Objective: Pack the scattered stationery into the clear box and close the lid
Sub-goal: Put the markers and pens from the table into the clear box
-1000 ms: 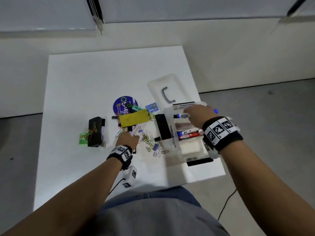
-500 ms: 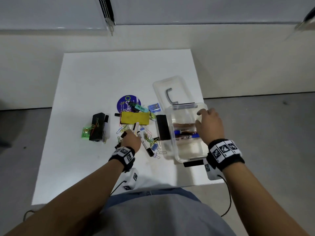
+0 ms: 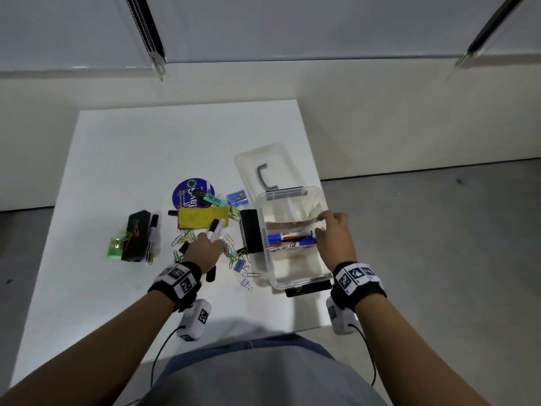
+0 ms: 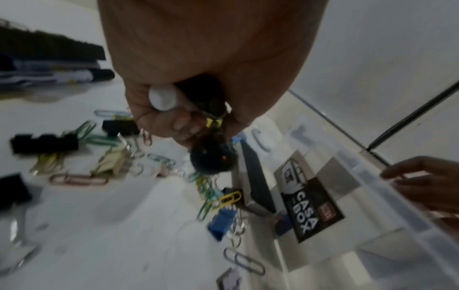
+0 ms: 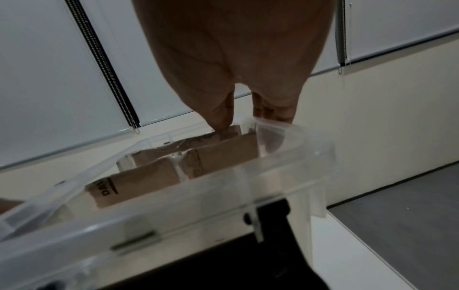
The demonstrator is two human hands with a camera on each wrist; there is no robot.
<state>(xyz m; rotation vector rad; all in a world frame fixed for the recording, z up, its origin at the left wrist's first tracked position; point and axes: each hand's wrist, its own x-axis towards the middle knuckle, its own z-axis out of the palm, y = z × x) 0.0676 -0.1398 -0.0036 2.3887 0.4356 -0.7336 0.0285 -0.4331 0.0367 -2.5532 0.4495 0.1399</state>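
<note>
You are closing your left hand [image 3: 205, 249] around a white marker with a black cap [image 3: 215, 228], its capped end sticking up out of your fist over the pile of coloured paper clips and binder clips [image 3: 234, 256] that is lying on the white tabletop [image 3: 123, 159]; in the left wrist view your fingers [image 4: 178, 122] are curling round the marker's white butt end [image 4: 162, 98], so this grip is firmly shut on it. Your right hand [image 3: 335, 238] is resting at the right wall of the clear plastic box [image 3: 292, 281], thumb inside and fingers outside the rim, pinching that wall lightly. The box is sitting open near the tabletop's right edge, just right of the clip pile, with blue and red markers [image 3: 289, 240] lying across its middle and brown card pieces [image 5: 221, 155] beneath your thumb. Its clear lid with a grey handle [image 3: 265, 171] is lying flat behind the box, touching the far rim. A yellow cloth [image 3: 202, 218], a purple round sticker [image 3: 190, 191] and a black eraser block [image 3: 134, 235] are lying further left.
</note>
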